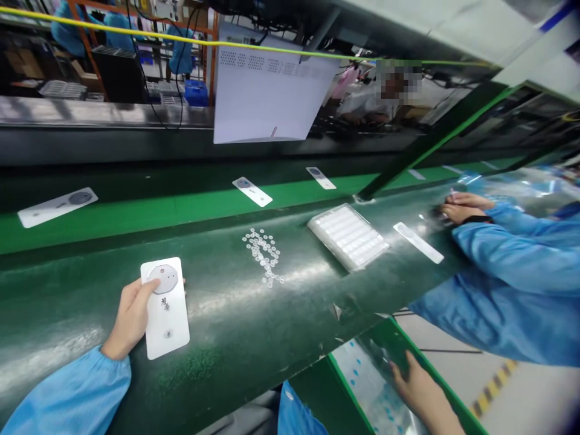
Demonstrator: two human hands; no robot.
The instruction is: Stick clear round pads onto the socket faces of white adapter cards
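My left hand (131,314) grips a white rectangular panel (167,326) by its left edge, thumb on top. The panel has rounded corners, a grey many-sided patch near its upper end, dark characters in the middle and a small mark lower down. It is held above the green work surface (217,338). At the lower right, my right hand (421,386) is over a green-edged bin (353,393) holding clear film with blue dots. Its fingers look apart; a faint clear, pinkish-edged bit shows beside a fingertip, too unclear to name.
Small clear discs (263,254) lie scattered mid-surface, left of a white compartmented tray (348,235). Several similar panels lie along the green belt (181,211) behind. A co-worker's blue sleeve (512,248) and hands are close on the right, near another white panel (417,243). A green post (435,139) rises behind.
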